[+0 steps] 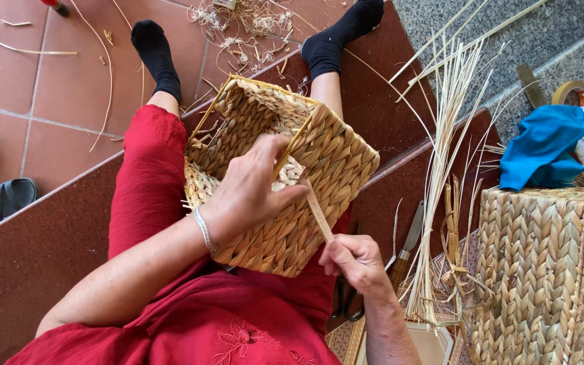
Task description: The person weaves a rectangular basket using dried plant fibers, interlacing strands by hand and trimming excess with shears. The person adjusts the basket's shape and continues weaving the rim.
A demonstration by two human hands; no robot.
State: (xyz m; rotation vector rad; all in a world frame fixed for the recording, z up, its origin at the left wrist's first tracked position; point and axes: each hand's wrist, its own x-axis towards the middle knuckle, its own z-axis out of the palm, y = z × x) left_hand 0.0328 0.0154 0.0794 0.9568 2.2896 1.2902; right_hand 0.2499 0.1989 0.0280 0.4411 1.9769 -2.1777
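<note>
**A:** In the head view, which step is in hand?

**B:** A weaving step, it would be judged. A woven basket (285,176) is propped on the lap, at about 12 o'clock from the red garment (190,318). The left hand (248,192) is laid over its rim, fingers (280,143) curled down onto the plaited wall. A flat pale strip (319,213) is pinched by the closed fingers (338,260) of the right hand (356,263), at 5 o'clock from the basket.

**B:** For the next move, the strip's upper end would have to be guided between the plaits while the basket is steadied.

**A:** What is hidden?

**B:** The strip's tip seems to meet the wall, but whether it is tucked in cannot be told. The basket's interior is largely covered by the left hand. A second woven basket (549,270) is cut off at 3 o'clock.
</note>
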